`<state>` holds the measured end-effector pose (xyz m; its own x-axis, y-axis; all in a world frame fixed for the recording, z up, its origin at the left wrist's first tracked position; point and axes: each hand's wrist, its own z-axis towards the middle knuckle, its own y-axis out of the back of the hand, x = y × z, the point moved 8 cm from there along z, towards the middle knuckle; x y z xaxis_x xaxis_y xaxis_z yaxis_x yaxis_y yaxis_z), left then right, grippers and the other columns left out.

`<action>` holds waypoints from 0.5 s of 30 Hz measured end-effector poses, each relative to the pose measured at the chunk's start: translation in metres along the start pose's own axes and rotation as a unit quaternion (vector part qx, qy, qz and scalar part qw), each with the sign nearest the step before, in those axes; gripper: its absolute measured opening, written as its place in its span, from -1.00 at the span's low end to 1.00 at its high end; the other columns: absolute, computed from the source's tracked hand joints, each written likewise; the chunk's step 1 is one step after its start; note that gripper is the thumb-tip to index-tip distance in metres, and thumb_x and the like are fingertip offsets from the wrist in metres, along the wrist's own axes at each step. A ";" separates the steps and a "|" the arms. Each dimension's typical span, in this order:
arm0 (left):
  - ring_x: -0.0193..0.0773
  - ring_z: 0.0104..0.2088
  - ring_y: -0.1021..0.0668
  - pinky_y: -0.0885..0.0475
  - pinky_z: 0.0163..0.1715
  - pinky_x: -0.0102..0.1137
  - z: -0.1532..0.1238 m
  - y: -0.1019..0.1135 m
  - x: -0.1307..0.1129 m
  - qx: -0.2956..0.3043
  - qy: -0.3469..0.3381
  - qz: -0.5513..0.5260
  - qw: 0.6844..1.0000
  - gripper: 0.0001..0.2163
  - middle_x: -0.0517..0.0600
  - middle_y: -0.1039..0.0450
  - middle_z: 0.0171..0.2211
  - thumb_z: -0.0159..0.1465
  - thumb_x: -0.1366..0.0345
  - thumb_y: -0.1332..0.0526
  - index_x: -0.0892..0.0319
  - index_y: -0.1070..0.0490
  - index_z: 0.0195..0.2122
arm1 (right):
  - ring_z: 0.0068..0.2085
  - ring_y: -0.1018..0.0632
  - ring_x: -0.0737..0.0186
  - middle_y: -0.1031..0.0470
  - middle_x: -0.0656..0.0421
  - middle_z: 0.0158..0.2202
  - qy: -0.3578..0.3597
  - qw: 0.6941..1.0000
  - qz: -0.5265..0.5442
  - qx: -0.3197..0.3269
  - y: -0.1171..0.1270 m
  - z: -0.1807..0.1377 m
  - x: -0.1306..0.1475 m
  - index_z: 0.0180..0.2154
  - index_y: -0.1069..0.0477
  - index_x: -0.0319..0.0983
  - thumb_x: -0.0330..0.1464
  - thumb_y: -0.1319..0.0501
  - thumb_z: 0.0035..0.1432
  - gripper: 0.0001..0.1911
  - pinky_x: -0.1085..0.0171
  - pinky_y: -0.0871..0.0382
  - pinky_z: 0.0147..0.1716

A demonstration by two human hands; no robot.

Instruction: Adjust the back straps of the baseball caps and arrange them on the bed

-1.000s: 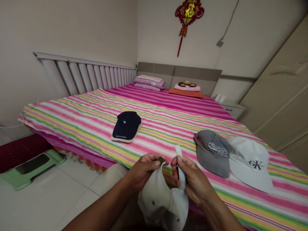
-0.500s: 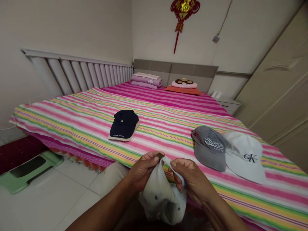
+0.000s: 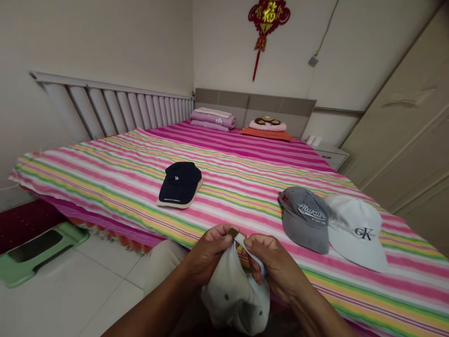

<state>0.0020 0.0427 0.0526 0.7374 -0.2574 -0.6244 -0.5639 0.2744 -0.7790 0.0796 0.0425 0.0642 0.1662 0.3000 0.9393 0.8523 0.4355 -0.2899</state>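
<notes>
A pale baseball cap [image 3: 228, 290] hangs between my hands over the near edge of the bed, its back strap uppermost. My left hand [image 3: 210, 252] pinches the strap's brown buckle end [image 3: 233, 232]. With thumb and fingers closed, my right hand [image 3: 268, 257] grips the pale strap [image 3: 242, 239] just to the right of the buckle. Beyond my left hand lies a navy cap [image 3: 180, 184] with a beige brim edge. To the right are a grey cap [image 3: 305, 220] and a white cap [image 3: 361, 231], side by side and touching.
The bed [image 3: 122, 164] has a striped cover, with folded purple bedding [image 3: 213, 120] and a pink-and-orange pile [image 3: 268, 128] by the headboard [image 3: 270, 107]. A green stool [image 3: 66, 238] stands on the floor at left. A white nightstand [image 3: 333, 154] is at the far right.
The strap's free part has shifted slightly left toward the buckle, with my right hand moving closer to my left. The caps on the bed have stayed put.
</notes>
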 end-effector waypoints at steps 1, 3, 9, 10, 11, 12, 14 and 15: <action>-0.31 -0.48 -0.49 -0.36 -0.40 -0.40 0.000 0.000 0.000 0.003 -0.001 0.003 1.000 -0.84 0.01 -0.44 -0.49 0.03 0.38 -0.26 0.26 -0.37 -0.34 | -0.75 -0.16 0.49 -0.20 0.31 -0.81 -0.001 1.000 -0.005 -0.004 0.000 0.000 0.000 -0.60 -0.32 -0.30 -0.15 -0.22 -0.04 -0.65 0.41 0.03 -0.72; -0.30 -0.46 -0.49 -0.36 -0.39 -0.38 -0.001 -0.001 0.000 0.004 -0.004 0.008 1.000 -0.82 0.02 -0.45 -0.46 0.03 0.38 -0.27 0.26 -0.37 -0.33 | -0.77 -0.15 0.51 -0.21 0.31 -0.81 -0.001 1.000 -0.018 -0.013 0.002 0.000 -0.002 -0.63 -0.31 -0.30 -0.16 -0.22 -0.04 -0.64 0.43 0.02 -0.75; -0.29 -0.43 -0.50 -0.35 -0.37 -0.39 -0.002 0.002 -0.003 -0.015 -0.027 0.046 0.998 -0.80 0.01 -0.46 -0.41 -0.04 0.40 -0.31 0.26 -0.43 -0.35 | -0.79 -0.16 0.53 -0.23 0.34 -0.80 -0.006 0.999 -0.028 -0.021 0.008 -0.001 -0.003 -0.55 -0.31 -0.29 -0.19 -0.27 -0.09 -0.70 0.48 0.02 -0.79; -0.29 -0.43 -0.50 -0.35 -0.38 -0.39 -0.003 0.003 -0.003 -0.018 -0.029 0.052 0.998 -0.79 0.01 -0.46 -0.41 -0.06 0.40 -0.32 0.26 -0.44 -0.35 | -0.79 -0.16 0.53 -0.23 0.34 -0.80 -0.010 0.999 -0.030 -0.013 0.008 -0.001 -0.003 -0.56 -0.31 -0.30 -0.19 -0.27 -0.10 -0.70 0.48 0.02 -0.79; -0.30 -0.44 -0.49 -0.35 -0.38 -0.40 -0.003 0.003 -0.003 -0.020 -0.029 0.058 0.998 -0.78 0.01 -0.46 -0.42 -0.07 0.41 -0.33 0.26 -0.46 -0.35 | -0.79 -0.16 0.53 -0.23 0.34 -0.79 -0.014 0.999 -0.031 -0.003 0.008 -0.001 -0.003 -0.56 -0.31 -0.30 -0.19 -0.27 -0.10 -0.70 0.48 0.03 -0.79; -0.31 -0.44 -0.49 -0.34 -0.37 -0.40 -0.003 0.004 -0.003 -0.021 -0.029 0.065 0.997 -0.77 0.00 -0.47 -0.43 -0.07 0.41 -0.34 0.26 -0.47 -0.34 | -0.79 -0.16 0.54 -0.22 0.34 -0.80 -0.015 0.999 -0.032 0.006 0.007 -0.001 -0.003 -0.57 -0.31 -0.30 -0.19 -0.27 -0.11 -0.69 0.47 0.03 -0.79; -0.32 -0.42 -0.48 -0.34 -0.35 -0.41 -0.004 0.005 -0.003 -0.030 -0.028 0.086 0.995 -0.77 0.00 -0.46 -0.42 -0.07 0.41 -0.34 0.25 -0.49 -0.33 | -0.78 -0.15 0.54 -0.22 0.34 -0.78 -0.014 0.999 -0.035 0.013 0.007 0.000 -0.003 -0.58 -0.30 -0.30 -0.20 -0.28 -0.12 -0.69 0.46 0.03 -0.77; -0.33 -0.40 -0.48 -0.34 -0.34 -0.42 -0.004 0.006 -0.004 -0.039 -0.033 0.101 0.994 -0.77 -0.01 -0.46 -0.41 -0.07 0.41 -0.34 0.25 -0.50 -0.32 | -0.77 -0.16 0.54 -0.23 0.33 -0.77 -0.010 0.999 -0.035 0.009 0.007 0.000 -0.002 -0.59 -0.30 -0.31 -0.20 -0.29 -0.12 -0.69 0.45 0.03 -0.75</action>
<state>-0.0059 0.0414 0.0499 0.6270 -0.1420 -0.7660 -0.7288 0.2406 -0.6411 0.0851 0.0451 0.0599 0.0962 0.2842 0.9539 0.8520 0.4720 -0.2266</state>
